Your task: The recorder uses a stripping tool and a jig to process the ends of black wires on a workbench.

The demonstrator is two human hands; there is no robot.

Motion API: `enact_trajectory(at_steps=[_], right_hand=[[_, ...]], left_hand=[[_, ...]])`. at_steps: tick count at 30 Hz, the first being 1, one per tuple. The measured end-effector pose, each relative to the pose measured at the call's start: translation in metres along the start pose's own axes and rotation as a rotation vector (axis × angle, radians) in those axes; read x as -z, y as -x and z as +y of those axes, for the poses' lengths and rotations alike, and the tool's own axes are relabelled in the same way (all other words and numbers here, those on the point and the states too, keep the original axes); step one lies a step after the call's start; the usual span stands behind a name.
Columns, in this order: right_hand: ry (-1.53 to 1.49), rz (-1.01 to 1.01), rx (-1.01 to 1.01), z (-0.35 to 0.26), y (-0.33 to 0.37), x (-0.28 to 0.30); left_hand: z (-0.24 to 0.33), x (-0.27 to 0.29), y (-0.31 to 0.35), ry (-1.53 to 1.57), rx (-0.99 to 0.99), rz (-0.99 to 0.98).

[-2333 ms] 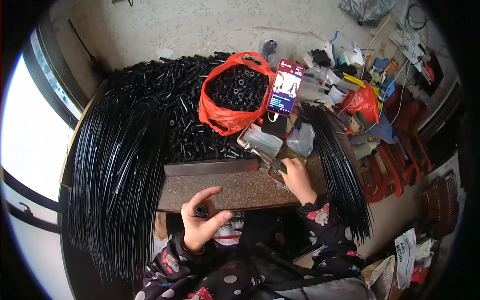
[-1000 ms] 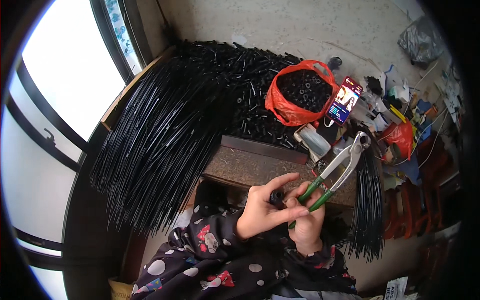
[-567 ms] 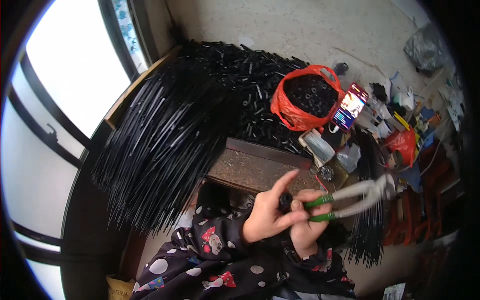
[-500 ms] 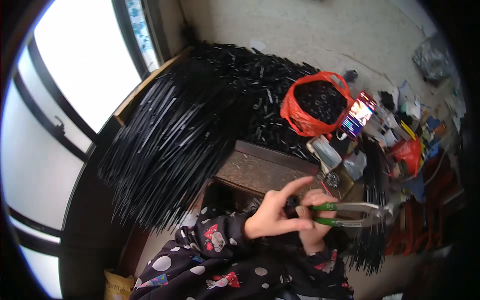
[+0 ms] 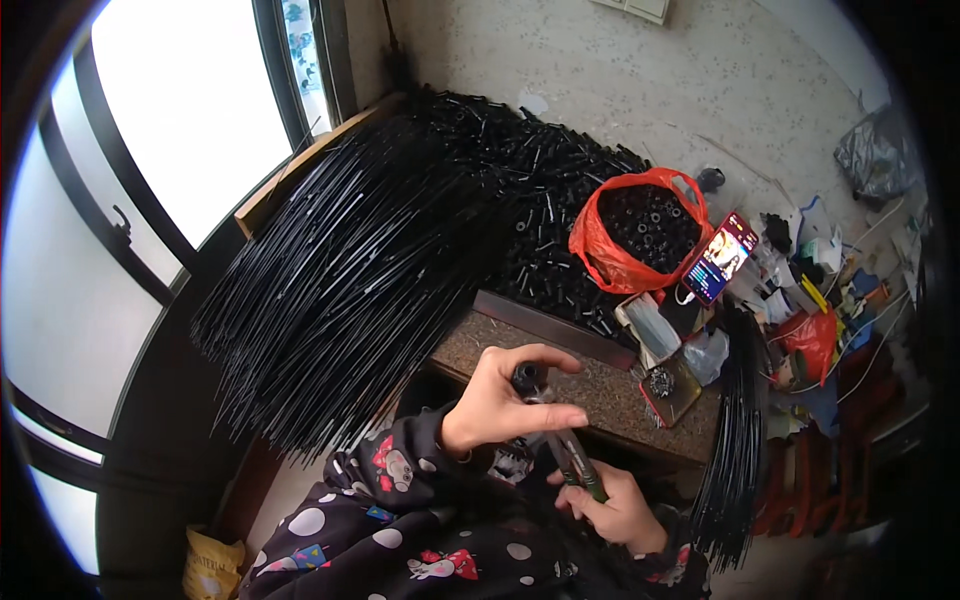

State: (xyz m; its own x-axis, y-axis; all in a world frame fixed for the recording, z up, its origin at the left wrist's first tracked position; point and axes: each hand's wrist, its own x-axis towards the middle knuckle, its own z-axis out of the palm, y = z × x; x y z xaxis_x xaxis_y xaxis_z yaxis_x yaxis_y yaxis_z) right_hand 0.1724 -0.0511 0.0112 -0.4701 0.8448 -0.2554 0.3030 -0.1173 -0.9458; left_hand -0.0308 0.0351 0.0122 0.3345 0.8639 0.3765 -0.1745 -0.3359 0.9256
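In front of me, my left hand (image 5: pixel 505 400) has thumb and forefinger spread apart. A short black tube (image 5: pixel 527 376) with a round hollow end sits against its palm, and the other fingers are mostly hidden behind. Lower and to the right, my right hand (image 5: pixel 618 510) grips pliers (image 5: pixel 590 478) by their green handles. Their metal end points up toward my left hand, partly covered by its thumb. Whether the jaws touch the tube I cannot tell.
Long thin black rods (image 5: pixel 340 270) are heaped on the left; short black tubes (image 5: pixel 540 170) pile up behind. A red plastic bag (image 5: pixel 610 255) holds black rings. Nearby are a lit phone (image 5: pixel 720 258), a tray of small metal parts (image 5: pixel 672 385) and another bundle of black rods (image 5: pixel 740 440).
The pliers have swung from pointing right to pointing up toward my left hand. My right hand has moved lower and changed its hold to the handles. My left hand has shifted left.
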Motion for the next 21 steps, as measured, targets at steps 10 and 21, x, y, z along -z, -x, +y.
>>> enact_trajectory(at_steps=[10, 21], right_hand=[[-0.474, -0.249, -0.279, 0.002, 0.012, 0.017], [0.129, 0.237, 0.330, 0.010, -0.002, -0.011]], left_hand=[[-0.002, -0.018, 0.006, -0.098, -0.058, 0.166], [0.001, -0.015, 0.001, -0.148, -0.083, 0.258]])
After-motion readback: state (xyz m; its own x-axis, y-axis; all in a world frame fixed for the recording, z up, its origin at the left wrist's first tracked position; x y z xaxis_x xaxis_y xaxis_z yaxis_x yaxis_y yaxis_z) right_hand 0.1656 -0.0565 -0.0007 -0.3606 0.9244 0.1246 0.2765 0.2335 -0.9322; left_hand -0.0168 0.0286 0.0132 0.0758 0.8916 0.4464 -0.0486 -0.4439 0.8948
